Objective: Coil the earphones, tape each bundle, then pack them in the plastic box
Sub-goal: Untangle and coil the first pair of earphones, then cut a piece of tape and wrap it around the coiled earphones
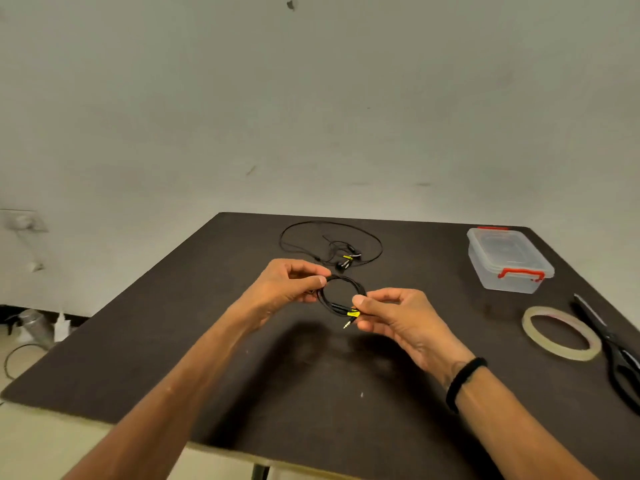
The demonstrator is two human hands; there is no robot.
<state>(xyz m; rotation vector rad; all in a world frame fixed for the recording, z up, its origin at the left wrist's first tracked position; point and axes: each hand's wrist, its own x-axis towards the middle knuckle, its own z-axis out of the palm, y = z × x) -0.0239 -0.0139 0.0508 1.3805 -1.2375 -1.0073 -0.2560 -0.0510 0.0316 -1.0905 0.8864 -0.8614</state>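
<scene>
Coiling looks finished: both hands (287,282) (391,313) pinch the black earphone coil (343,296); taping from the roll (561,332) should follow.

Both forearms are bare, no sleeves; a black band (464,382) circles the right wrist.

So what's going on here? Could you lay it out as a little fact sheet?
left hand: pinches the coiled earphones at their left side
right hand: pinches the coil near its yellow tag
second earphones: loose, uncoiled, farther back on the table
plastic box: lid on, red latches
tape roll: flat, to the right
scissors: beside the tape
</scene>
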